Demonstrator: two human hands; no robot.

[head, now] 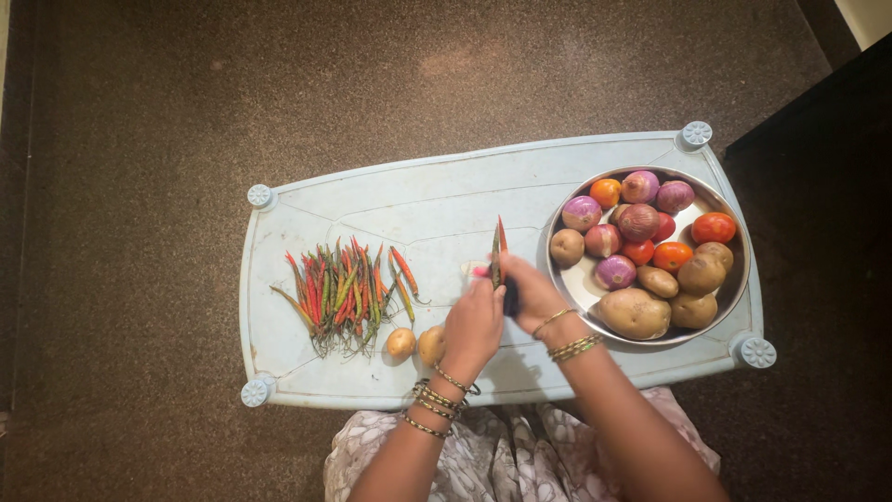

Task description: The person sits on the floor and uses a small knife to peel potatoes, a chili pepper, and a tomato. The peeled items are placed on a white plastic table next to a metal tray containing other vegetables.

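Fingers (502,279) of both hands pinch one chilli (499,244).

Both forearms reach forward, converging over centre. Left hand (474,321) palm down, fingers curled, bangles at wrist. Right hand (531,290) beside it, touching, fingers closed in a grip; bangles at wrist.

a pale blue plastic desk (390,200) stands on a dark speckled floor (130,112). left of the fingers, a row of red and green chillies (346,293) lies flat on the desk. just below and left of the fingers sit two small potatoes (415,344), close together. right of the fingers, a round steel bowl (715,200) holds onions (638,221), tomatoes (714,227) and larger potatoes (635,313).
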